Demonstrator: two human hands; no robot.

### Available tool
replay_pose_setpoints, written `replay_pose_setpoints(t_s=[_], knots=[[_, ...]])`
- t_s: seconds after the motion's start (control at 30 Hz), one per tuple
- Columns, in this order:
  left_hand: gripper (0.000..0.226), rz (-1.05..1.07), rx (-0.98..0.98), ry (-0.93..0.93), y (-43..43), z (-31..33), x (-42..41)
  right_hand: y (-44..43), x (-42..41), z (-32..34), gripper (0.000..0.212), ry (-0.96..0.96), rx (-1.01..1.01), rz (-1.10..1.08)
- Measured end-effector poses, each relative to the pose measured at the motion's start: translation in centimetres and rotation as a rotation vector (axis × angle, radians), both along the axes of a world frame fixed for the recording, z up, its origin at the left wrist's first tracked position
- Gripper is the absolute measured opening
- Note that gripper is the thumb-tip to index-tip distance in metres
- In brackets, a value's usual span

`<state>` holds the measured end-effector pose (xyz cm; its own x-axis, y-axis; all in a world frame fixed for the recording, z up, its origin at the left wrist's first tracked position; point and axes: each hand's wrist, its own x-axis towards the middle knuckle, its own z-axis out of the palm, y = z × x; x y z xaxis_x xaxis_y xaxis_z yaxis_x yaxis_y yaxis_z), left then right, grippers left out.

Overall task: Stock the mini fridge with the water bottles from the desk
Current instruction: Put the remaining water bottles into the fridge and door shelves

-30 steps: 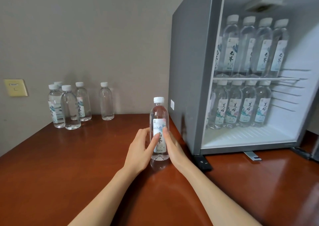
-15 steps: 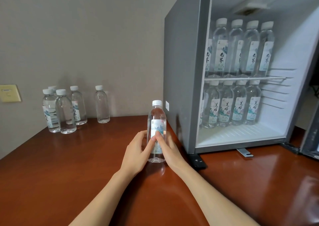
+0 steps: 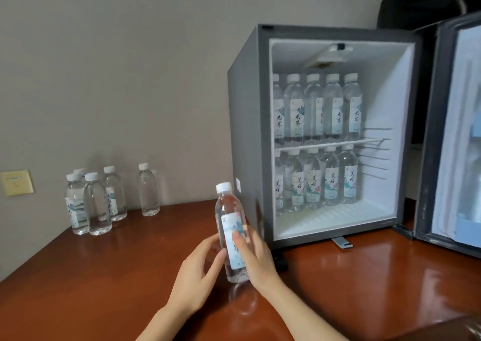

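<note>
Now left hand (image 3: 197, 270) and right hand (image 3: 256, 257) grip one bottle (image 3: 230, 210) beside the fridge (image 3: 247, 132); five bottles (image 3: 97, 205) stand farther left, ten bottles (image 3: 315, 111) inside.

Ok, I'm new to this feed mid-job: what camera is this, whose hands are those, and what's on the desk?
No robot here: a single camera worn on a person's head looks forward and down. The left hand and right hand both grip one water bottle beside the mini fridge, which sits on the brown desk. Its door stands open. Rows of bottles stand on its wire shelf and floor, with room at the right. Five more bottles stand by the wall.
</note>
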<state>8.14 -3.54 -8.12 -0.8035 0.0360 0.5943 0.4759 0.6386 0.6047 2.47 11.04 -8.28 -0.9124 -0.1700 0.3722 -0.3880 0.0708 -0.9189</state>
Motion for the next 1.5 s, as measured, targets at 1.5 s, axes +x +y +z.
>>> replay_pose_setpoints(t_s=[1.5], knots=[[0.052, -0.487, -0.109, 0.430, 39.0, 0.5, -8.9, 38.2, 6.3, 2.9, 0.040, 0.232, 0.104, -0.687]])
